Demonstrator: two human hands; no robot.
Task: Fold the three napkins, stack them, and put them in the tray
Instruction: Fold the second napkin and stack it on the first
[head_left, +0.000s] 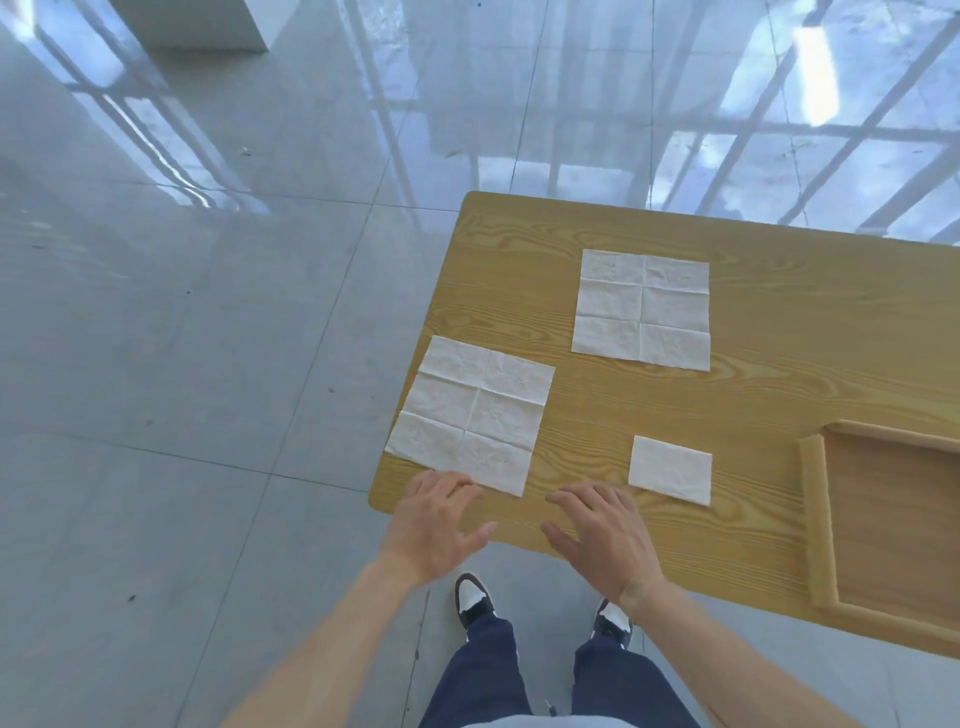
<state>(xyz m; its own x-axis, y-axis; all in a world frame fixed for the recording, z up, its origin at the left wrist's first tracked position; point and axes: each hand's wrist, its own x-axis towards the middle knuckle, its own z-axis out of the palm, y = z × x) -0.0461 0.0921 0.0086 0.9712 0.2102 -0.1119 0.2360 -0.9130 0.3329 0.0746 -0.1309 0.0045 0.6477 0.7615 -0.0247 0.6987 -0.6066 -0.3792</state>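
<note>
Three white napkins lie on the wooden table (779, 332). One unfolded napkin (472, 413) rests at the table's left edge, creased into six panels. A second unfolded napkin (642, 310) lies farther back, in the middle. A small folded napkin (670, 470) sits near the front edge. The wooden tray (815, 525) stands at the right, cut off by the frame. My left hand (436, 530) hovers open at the near corner of the left napkin, fingertips at its edge. My right hand (602, 535) is open, just left of the folded napkin, holding nothing.
The table's left and front edges are close to my hands. Beyond lies a glossy grey tiled floor (208, 312). My shoes (475, 600) and dark trousers show below the table edge.
</note>
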